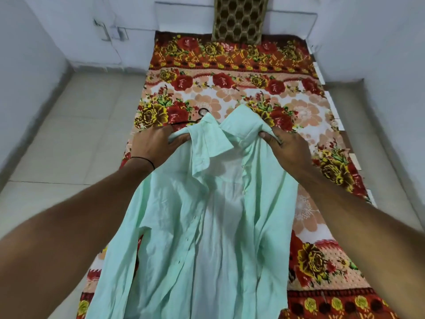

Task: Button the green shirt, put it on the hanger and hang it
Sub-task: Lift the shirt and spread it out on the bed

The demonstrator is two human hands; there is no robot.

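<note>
The pale green shirt (174, 226) hangs open in front of me over the flowered bed, its front unbuttoned and the white inner side showing. My left hand (153, 143) grips the left collar and shoulder. My right hand (288, 148) pinches the right collar end. White buttons run down the right placket. A dark hanger (202, 111) lies on the bed just beyond the collar, with only its hook and a short piece of arm showing; the rest is hidden behind the shirt and my left hand.
The bed is covered by a red, yellow and peach floral sheet (230, 88). A brown patterned pillow (239, 17) stands against the far wall. Pale tiled floor (76, 134) lies to the left, and white walls close in on both sides.
</note>
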